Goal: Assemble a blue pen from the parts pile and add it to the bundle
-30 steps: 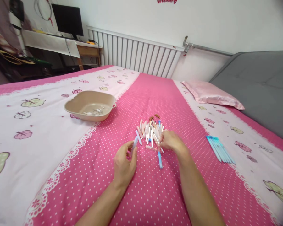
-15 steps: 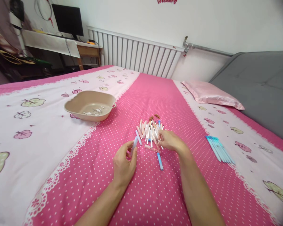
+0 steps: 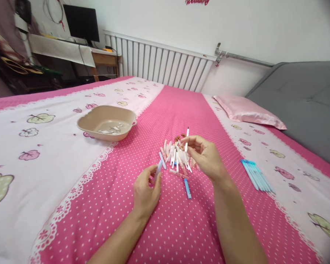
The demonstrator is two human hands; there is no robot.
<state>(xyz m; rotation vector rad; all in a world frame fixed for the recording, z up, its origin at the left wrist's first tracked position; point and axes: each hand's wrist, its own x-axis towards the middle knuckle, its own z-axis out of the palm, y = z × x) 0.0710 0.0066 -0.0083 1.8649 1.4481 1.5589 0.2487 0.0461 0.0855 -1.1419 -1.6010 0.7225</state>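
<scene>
Pinching a slim, white, dark-tipped stick, your right hand has just raised it upright over the pink-and-white pile of slender sticks; your left hand, near-left, grips a pale-lavender plastic tube, so both are occupied.

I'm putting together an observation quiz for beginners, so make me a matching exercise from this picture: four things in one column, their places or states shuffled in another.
Column one
1. Beige basin
2. Left hand
3. Turquoise sticks
4. Right hand

Column two
A. Holding a white rod, dark tip up
B. Lying side by side
C. With small white pieces inside
D. Holding a pale lilac tube

Pairs: 1-C, 2-D, 3-B, 4-A
</scene>
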